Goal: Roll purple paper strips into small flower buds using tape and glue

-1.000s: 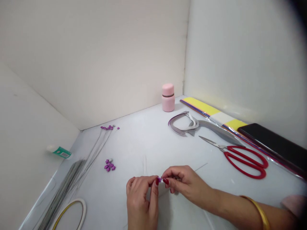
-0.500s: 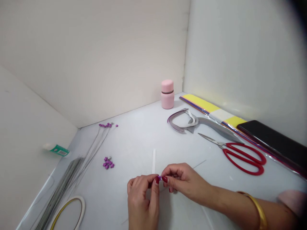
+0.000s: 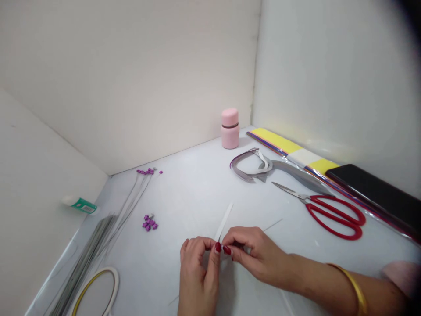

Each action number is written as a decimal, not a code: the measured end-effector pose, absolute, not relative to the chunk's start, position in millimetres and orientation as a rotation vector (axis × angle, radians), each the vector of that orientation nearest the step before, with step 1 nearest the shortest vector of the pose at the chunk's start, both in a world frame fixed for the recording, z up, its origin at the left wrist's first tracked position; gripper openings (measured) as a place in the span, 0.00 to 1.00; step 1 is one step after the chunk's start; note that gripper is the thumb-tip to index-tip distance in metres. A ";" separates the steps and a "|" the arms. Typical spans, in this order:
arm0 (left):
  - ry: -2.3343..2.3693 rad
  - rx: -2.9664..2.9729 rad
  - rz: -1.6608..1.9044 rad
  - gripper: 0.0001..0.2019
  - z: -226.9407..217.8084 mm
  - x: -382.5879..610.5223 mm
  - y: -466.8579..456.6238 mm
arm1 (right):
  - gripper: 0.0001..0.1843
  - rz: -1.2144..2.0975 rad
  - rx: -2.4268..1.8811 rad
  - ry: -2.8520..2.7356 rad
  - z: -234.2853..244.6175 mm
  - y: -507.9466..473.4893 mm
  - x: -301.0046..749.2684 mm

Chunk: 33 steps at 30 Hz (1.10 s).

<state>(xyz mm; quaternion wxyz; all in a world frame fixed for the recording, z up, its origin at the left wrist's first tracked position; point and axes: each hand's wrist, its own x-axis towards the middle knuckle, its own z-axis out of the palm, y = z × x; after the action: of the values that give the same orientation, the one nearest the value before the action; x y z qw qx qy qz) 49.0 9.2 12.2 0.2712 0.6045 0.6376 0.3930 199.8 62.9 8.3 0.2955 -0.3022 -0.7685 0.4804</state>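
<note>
My left hand [image 3: 199, 276] and my right hand [image 3: 255, 254] meet low in the middle of the white table [image 3: 197, 193], fingertips pinched together. Between them they hold a narrow white paper strip [image 3: 224, 224] that sticks up and away to the right from the pinch. The part inside the fingers is hidden. A gold bangle [image 3: 353, 287] sits on my right wrist. A small heap of purple paper buds [image 3: 149, 224] lies to the left of my hands.
Red-handled scissors [image 3: 332, 210], a bundle of grey paper strips [image 3: 263, 169], a pack of coloured strips [image 3: 292, 151] and a black phone [image 3: 375, 193] lie at the right. A pink jar [image 3: 230, 128] stands at the back. Thin wires [image 3: 108, 228], a glue tube [image 3: 80, 205] and a tape ring [image 3: 95, 292] are at the left.
The white strip has come up from between my fingers and swung from upright to leaning right. The purple bit seen at my fingertips earlier no longer shows. My hands have stayed in place.
</note>
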 end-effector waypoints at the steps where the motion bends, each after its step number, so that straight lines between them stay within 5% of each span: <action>1: 1.729 1.683 1.071 0.08 11.4 49.1 9.3 | 0.08 1.333 -0.830 -2.014 7.8 62.8 199.2; 9: 1.676 1.935 1.123 0.07 4.2 43.1 14.4 | 0.12 1.690 -0.877 -1.588 6.6 64.1 194.7; 16: 1.659 1.638 0.674 0.17 34.0 29.4 11.7 | 0.13 1.822 -0.972 -1.304 4.3 75.6 193.9; 33: 1.472 1.310 1.060 0.08 22.8 46.2 15.1 | 0.14 1.886 -0.890 -1.469 5.0 62.1 190.5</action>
<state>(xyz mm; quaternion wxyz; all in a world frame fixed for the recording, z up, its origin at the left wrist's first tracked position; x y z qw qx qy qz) 46.2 15.1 22.8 0.4367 0.5268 0.5917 0.4263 190.5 62.1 5.0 0.2912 -0.3336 -0.5511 0.7073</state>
